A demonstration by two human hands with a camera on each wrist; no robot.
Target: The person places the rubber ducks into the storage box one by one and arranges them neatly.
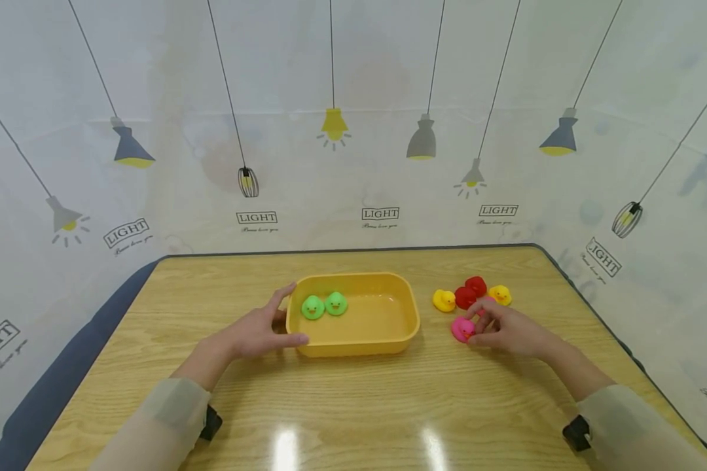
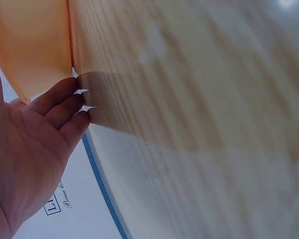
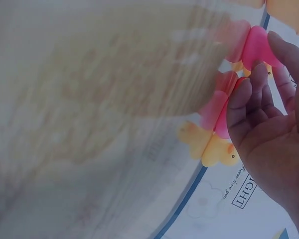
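Observation:
A yellow plastic basin (image 1: 353,348) stands on the wooden table, with two green rubber ducks (image 1: 313,307) side by side at its left end. My left hand (image 1: 259,333) grips that end, thumb at the near rim and index finger at the far corner. To the right of the basin, my right hand (image 1: 512,329) pinches a pink rubber duck (image 1: 461,329) between thumb and index finger, low over the table. In the right wrist view this pink duck (image 3: 256,47) shows at the fingertips. A second pink duck (image 1: 488,303) is partly hidden behind the right hand.
Beyond the right hand, two red ducks (image 1: 465,298) sit close together, with a yellow duck (image 1: 444,301) on their left and another yellow duck (image 1: 500,294) on their right. A pale curtain (image 1: 377,176) printed with lamps encloses the table (image 1: 353,405) at the back and sides.

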